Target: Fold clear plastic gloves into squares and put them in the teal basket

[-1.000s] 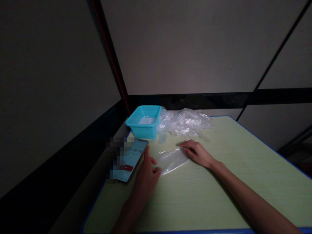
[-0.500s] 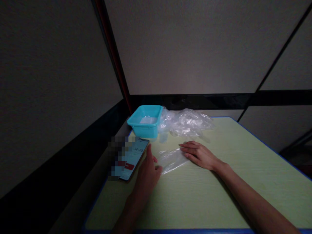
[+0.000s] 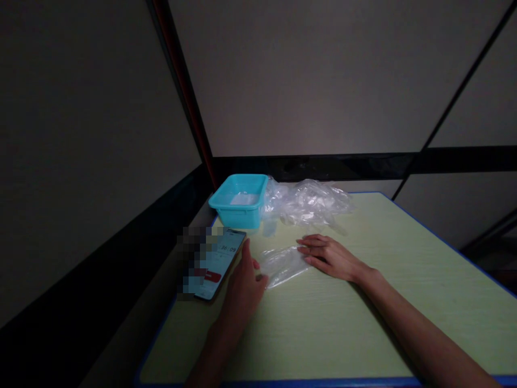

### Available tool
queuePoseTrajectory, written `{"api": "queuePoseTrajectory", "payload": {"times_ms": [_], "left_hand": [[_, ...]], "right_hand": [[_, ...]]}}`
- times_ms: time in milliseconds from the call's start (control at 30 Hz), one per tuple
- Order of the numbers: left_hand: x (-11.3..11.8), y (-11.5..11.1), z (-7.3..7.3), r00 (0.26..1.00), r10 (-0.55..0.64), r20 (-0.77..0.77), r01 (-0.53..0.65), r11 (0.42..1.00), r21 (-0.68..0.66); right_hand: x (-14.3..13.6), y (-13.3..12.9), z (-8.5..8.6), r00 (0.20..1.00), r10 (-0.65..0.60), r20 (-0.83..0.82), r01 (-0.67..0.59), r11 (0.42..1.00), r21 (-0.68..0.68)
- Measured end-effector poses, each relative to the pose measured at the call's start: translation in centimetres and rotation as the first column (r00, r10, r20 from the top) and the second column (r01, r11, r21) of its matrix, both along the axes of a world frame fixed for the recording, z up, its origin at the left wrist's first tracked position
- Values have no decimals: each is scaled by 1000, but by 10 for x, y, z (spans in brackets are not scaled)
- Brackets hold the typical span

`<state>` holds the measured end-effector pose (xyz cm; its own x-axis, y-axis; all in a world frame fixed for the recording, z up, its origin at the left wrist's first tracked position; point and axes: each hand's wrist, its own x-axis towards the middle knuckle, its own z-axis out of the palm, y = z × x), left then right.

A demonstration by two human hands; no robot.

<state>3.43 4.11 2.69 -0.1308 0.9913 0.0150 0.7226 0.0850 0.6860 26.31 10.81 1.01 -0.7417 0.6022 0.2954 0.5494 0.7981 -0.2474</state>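
A small clear plastic bag (image 3: 283, 265) lies flat on the light yellow-green table (image 3: 347, 334). At the bag's left end is my left hand (image 3: 245, 283), its fingers apart and its thumb by the bag's lower left corner. My right hand (image 3: 329, 258) rests palm down with spread fingers, the fingertips on the bag's right end. Neither hand grips anything.
Back left stands a turquoise basket (image 3: 240, 216) with something clear inside. Crumpled clear plastic (image 3: 315, 202) lies to its right. A phone (image 3: 220, 264) showing a timer lies left of my left hand. Walls (image 3: 302, 81) rise behind and to the left.
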Motion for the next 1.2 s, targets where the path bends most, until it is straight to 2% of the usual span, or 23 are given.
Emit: {"api": "queuePoseTrajectory", "payload": {"times_ms": [200, 367, 767, 1033, 1200], "left_hand": [[-1, 0, -2, 998, -5, 62, 4, 1000, 15], [-3, -1, -6, 988, 34, 147, -36, 999, 14], [-2, -1, -5, 982, 42, 186, -44, 999, 6], [-3, -7, -7, 947, 66, 315, -87, 995, 55], [-9, -10, -14, 927, 75, 367, -110, 991, 76]], "right_hand": [[-1, 0, 1, 1000, -18, -21, 18, 1000, -12], [0, 0, 0, 998, -15, -68, 13, 999, -34], [0, 2, -2, 998, -18, -64, 15, 999, -40], [-1, 2, 0, 997, -1, -81, -2, 999, -43], [0, 2, 0, 996, 7, -90, -11, 999, -46]]}}
